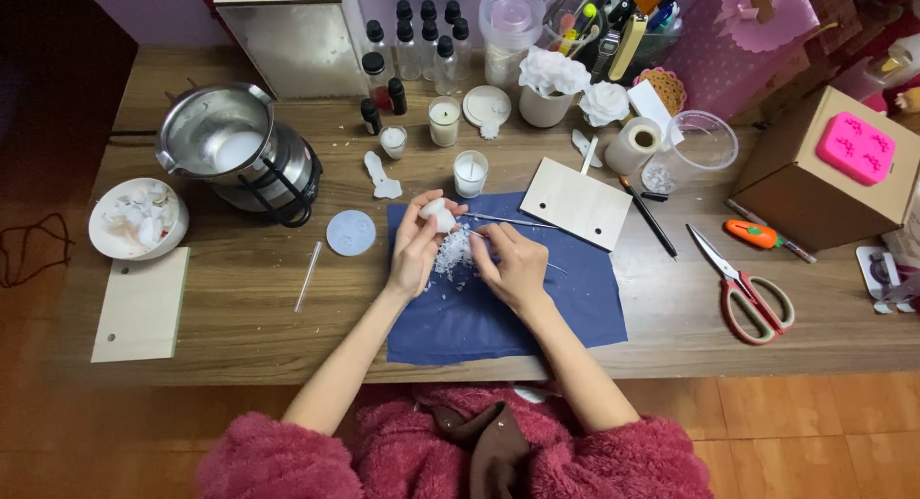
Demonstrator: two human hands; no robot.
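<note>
Right at the middle of the counter (240,336), both hands work over a blue cloth (508,312) that reaches down to the near edge. The left hand (414,252) has its fingers closed around a small white wax piece (436,212), held up just above the cloth's far left corner. The right hand (513,264) has its fingers pinched narrow on a thin metal pick (508,220), whose shaft runs off to the right over the cloth. Between the two hands a heap of white wax flakes (452,255) lies on the cloth.

Just beyond the cloth's far edge stands a small glass candle (471,173), and a light wooden board (576,203) overlaps the cloth's far right corner. A round pale-blue lid (351,232) lies just left of the cloth, with a thin clear stick (308,277) beside it. Toward the left side of the counter sits a steel pot (225,139) on a black stand, and near the left edge a white bowl (137,218) holds white scraps, with another wooden board (142,305) in front of it. Red-handled scissors (747,288) lie well apart toward the right edge, below a cardboard box (815,187) with a pink mould (856,148) on top. Small dark-capped bottles (422,39) line the far edge.
</note>
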